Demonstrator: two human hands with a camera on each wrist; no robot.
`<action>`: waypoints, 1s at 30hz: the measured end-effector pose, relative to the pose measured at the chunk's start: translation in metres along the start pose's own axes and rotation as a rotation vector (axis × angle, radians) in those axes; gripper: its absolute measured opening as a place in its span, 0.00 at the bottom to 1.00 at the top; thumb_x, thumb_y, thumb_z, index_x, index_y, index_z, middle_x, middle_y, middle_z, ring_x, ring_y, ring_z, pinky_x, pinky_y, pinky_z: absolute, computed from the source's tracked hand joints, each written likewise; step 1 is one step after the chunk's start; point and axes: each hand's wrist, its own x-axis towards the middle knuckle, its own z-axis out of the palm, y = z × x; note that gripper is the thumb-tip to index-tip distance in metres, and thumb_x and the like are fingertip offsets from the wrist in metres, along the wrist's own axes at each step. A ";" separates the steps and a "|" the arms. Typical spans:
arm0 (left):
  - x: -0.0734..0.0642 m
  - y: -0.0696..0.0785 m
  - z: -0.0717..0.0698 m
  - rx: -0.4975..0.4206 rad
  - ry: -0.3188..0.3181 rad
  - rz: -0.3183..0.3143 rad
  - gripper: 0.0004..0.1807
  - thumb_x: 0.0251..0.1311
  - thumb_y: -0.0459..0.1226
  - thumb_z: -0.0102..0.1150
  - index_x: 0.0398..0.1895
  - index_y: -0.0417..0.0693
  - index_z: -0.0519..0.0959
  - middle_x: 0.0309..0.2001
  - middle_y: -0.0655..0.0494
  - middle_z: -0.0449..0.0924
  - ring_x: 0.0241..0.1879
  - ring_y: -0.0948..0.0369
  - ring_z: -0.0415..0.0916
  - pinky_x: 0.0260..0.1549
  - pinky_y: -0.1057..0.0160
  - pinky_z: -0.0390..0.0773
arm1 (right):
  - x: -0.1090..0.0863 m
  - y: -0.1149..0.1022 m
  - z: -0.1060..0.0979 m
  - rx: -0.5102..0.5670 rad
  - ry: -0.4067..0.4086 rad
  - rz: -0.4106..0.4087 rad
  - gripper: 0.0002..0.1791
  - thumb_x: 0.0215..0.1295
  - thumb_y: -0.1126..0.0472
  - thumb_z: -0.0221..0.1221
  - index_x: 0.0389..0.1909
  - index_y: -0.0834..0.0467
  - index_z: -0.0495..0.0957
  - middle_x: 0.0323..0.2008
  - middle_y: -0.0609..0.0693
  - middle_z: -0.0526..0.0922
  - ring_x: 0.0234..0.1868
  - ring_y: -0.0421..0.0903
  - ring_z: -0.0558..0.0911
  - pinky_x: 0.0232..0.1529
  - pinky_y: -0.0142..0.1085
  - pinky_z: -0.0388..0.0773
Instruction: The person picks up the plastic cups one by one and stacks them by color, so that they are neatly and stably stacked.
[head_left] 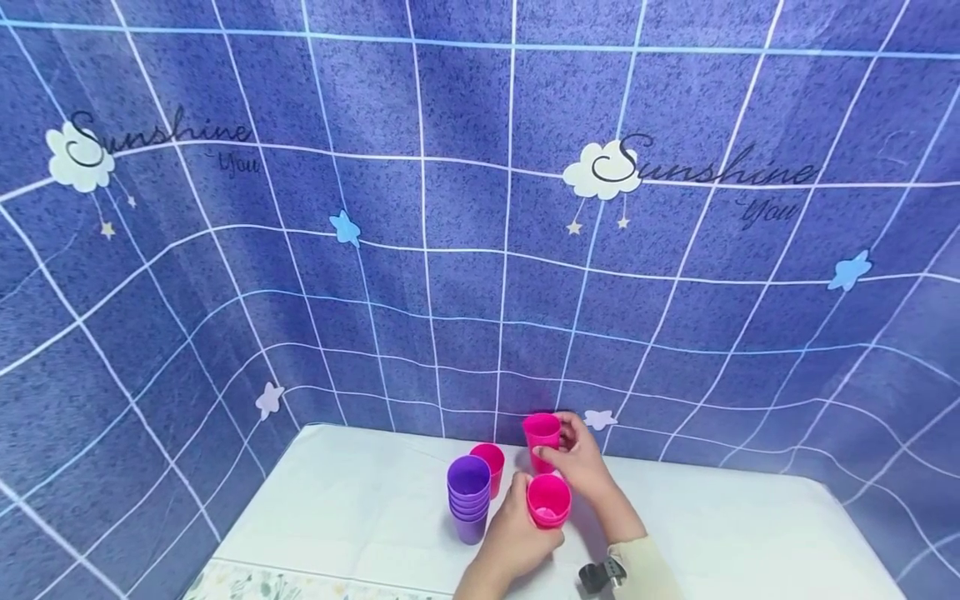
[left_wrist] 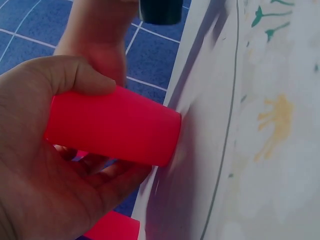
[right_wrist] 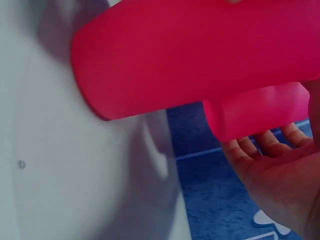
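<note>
In the head view my left hand (head_left: 517, 533) grips a pink cup (head_left: 549, 498), held upright near the middle of the table. Its thumb and fingers lie around the cup (left_wrist: 115, 125) in the left wrist view. Whether other cups nest with it, I cannot tell. Farther back, my right hand (head_left: 581, 458) holds another pink cup (head_left: 542, 442), thumb in front and fingers behind. In the right wrist view the nearer pink cup (right_wrist: 175, 60) partly hides the farther cup (right_wrist: 265, 110), which the right hand's fingers (right_wrist: 242, 155) touch.
Left of the hands stands a stack of several purple cups (head_left: 470, 512). Just behind it is another pink cup (head_left: 491, 467). The white table (head_left: 337, 492) has a patterned strip (head_left: 285, 581) at its front left. Blue gridded cloth (head_left: 465, 283) rises behind and beside it.
</note>
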 end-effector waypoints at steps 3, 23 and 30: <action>0.000 0.000 0.000 -0.004 -0.005 -0.004 0.39 0.38 0.41 0.78 0.56 0.57 0.67 0.47 0.63 0.80 0.47 0.63 0.81 0.46 0.58 0.82 | -0.002 -0.006 -0.004 0.000 0.023 -0.005 0.32 0.56 0.72 0.72 0.62 0.65 0.72 0.50 0.66 0.87 0.43 0.42 0.85 0.47 0.28 0.81; -0.002 0.001 0.001 -0.025 -0.016 -0.046 0.39 0.39 0.42 0.78 0.56 0.57 0.67 0.47 0.62 0.81 0.46 0.63 0.81 0.44 0.56 0.81 | -0.037 -0.057 -0.023 0.086 0.097 -0.077 0.34 0.57 0.75 0.69 0.65 0.64 0.69 0.44 0.43 0.85 0.44 0.37 0.86 0.50 0.25 0.85; -0.001 0.001 0.002 -0.026 -0.018 -0.039 0.37 0.40 0.41 0.76 0.55 0.59 0.67 0.45 0.64 0.80 0.44 0.65 0.79 0.43 0.58 0.80 | -0.045 -0.065 -0.027 0.105 0.004 -0.126 0.34 0.58 0.74 0.68 0.65 0.67 0.67 0.46 0.44 0.86 0.46 0.40 0.88 0.49 0.27 0.86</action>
